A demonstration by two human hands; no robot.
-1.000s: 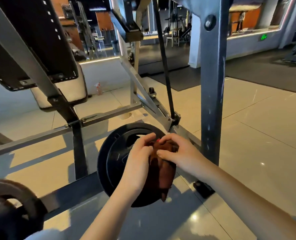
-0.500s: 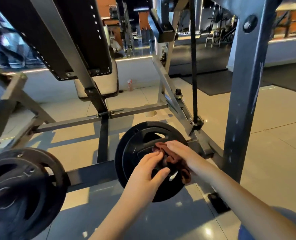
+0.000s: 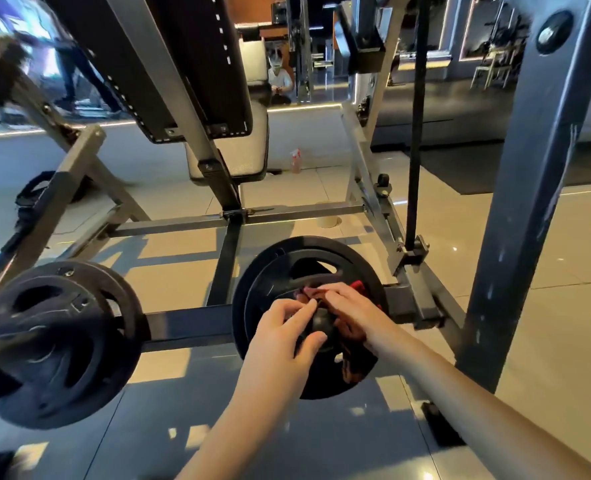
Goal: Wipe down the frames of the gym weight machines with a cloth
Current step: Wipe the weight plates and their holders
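- Head view: the right hand [image 3: 351, 311] lies over a bunched dark red cloth [image 3: 354, 363], fingers curled on it and pressing it to the middle of a black weight plate [image 3: 270, 271]. It looks held there so the fabric can be worked round the plate's centre.
- The cloth is thus at the plate's hub [image 3: 321, 323], mostly under the right hand, with a limp tail hanging below the wrist and a brighter red edge showing just beyond the knuckles.
- The left hand [image 3: 282, 332] is narrow, forefinger and thumb curved to either side of the rounded black hub. Whether they pinch the hub, the cloth edge or nothing, I cannot tell; the pose suggests steadying or re-gathering the cloth.
- The plate is matte and rubbery-looking, round, with grip slots cut through it. It sits on the right end of a low dark crossbar [image 3: 186, 327].
- A second plate [image 3: 52, 341] of the same kind sits at the near left.
- The painted steel frame upright [image 3: 529, 202] at the right is square-sectioned, scuffed and scratched; it appears not yet wiped at this moment.
- Far behind, a small spray bottle [image 3: 296, 161] stands on the glossy tiled floor [image 3: 546, 306], just beside the grey seat pad [image 3: 249, 157].
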